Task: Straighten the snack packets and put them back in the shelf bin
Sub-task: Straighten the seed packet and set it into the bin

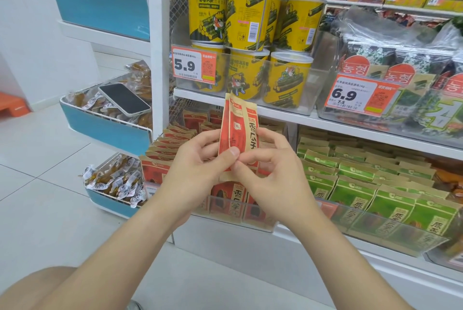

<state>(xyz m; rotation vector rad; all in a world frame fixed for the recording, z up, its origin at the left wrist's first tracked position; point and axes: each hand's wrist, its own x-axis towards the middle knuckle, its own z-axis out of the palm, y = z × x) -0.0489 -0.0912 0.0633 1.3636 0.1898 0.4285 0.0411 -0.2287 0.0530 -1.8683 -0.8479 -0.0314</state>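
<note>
A shop aisle with a pale tiled floor [50, 159] and white metal shelving [157, 34] stocked with snacks, seen from the head camera. At centre frame a person holds a red-and-brown paper snack packet [238, 132] upright, leaning slightly left, in both bare hands. The left hand [198, 167] pinches its lower left part, thumb pressed on the printed front and fingers curled behind. The right hand [273, 172] grips the lower right edge with curled fingers, its thumb just beside the left thumb, low on the packet. The packet is in the air in front of the shelves, above a clear plastic shelf bin [260, 224] on the lower shelf, where rows of matching red packets [172, 144] stand on edge. Just right of that bin, green paper packets [363, 184] fill a neighbouring clear bin. On the shelf above, yellow cylindrical tubs [248, 16] are stacked two high behind an orange price tag reading 5.9 [193, 65]. Beside them sit dark green seaweed packs [400, 66] behind a second orange tag reading 6.9 [355, 96]. At left, a dark-screened smartphone [124, 99] lies on small wrapped snacks in a blue-fronted wire basket [105, 129].
</note>
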